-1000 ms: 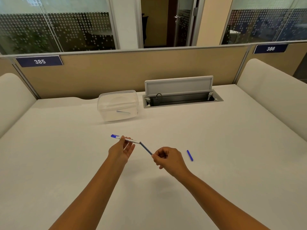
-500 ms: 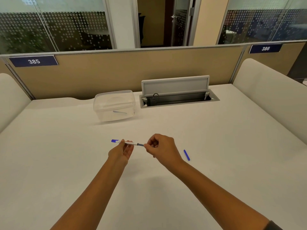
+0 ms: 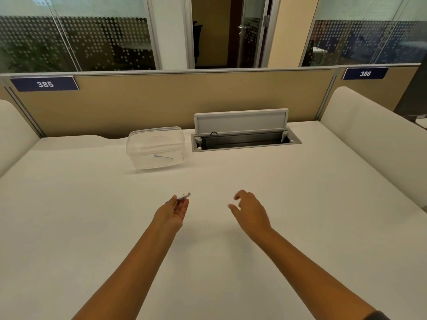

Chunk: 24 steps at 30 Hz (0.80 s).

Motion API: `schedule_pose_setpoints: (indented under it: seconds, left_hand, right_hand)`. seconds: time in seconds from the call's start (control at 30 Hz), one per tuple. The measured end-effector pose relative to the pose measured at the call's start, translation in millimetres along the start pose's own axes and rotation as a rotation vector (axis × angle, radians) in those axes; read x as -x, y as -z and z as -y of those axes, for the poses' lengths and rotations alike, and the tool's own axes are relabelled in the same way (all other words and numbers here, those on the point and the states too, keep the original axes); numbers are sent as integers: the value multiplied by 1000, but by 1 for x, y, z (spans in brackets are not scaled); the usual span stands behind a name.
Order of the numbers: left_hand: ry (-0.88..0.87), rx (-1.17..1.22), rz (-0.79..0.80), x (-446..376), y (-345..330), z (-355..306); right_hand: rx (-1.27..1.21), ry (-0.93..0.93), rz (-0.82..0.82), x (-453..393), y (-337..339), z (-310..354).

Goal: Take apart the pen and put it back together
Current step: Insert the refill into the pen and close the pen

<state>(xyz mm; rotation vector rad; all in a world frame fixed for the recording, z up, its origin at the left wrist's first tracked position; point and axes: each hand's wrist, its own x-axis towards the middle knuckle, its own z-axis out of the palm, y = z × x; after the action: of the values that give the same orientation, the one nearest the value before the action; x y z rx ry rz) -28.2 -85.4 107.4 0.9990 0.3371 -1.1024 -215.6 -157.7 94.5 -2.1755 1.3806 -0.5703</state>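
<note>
My left hand (image 3: 173, 211) pinches the white pen barrel (image 3: 183, 197) above the middle of the white desk (image 3: 323, 204). The barrel's open end points up and right, and its blue end pokes out just left of my fingers. My right hand (image 3: 248, 210) hovers to the right of it, fingers spread and curled, holding nothing. The small blue cap that lay on the desk by this hand is hidden from view.
A clear plastic box (image 3: 156, 147) with a thin pen part inside stands at the back centre-left. Right of it is an open cable tray (image 3: 245, 140) with its lid raised. A tan partition (image 3: 161, 102) closes the far edge. Padded white dividers flank both sides.
My right hand pushed the blue refill into the barrel, let go and moved away to the right, now open. My left hand tilted the barrel, its tip now pointing up-right.
</note>
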Motion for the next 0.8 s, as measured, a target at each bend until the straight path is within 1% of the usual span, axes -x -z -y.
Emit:
schedule_pose_setpoints:
  seconds: [0.07, 0.13, 0.27, 0.37, 0.47, 0.57, 0.7, 0.8]
  left_hand:
    - [11, 6, 7, 1, 1, 1]
    - [15, 7, 15, 3, 1, 3]
    - [34, 17, 7, 5, 0, 7]
    - [40, 5, 14, 6, -1, 10]
    - [45, -20, -4, 5, -1, 14]
    - [63, -26, -19, 6, 0, 18]
    - [64, -36, -20, 9, 0, 19]
    - [55, -53, -48, 10, -1, 19]
  right_hand:
    - [114, -86, 52, 1, 1, -26]
    - [202, -134, 98, 2, 0, -44]
    - [309, -92, 165, 9, -5, -62]
    - [340, -60, 149, 15, -10, -68]
    - [246, -65, 86, 16, -12, -69]
    - [168, -108, 45, 15, -10, -69]
    - [-173, -189, -35, 15, -3, -55]
    - [-446, -169, -9, 18, 5, -30]
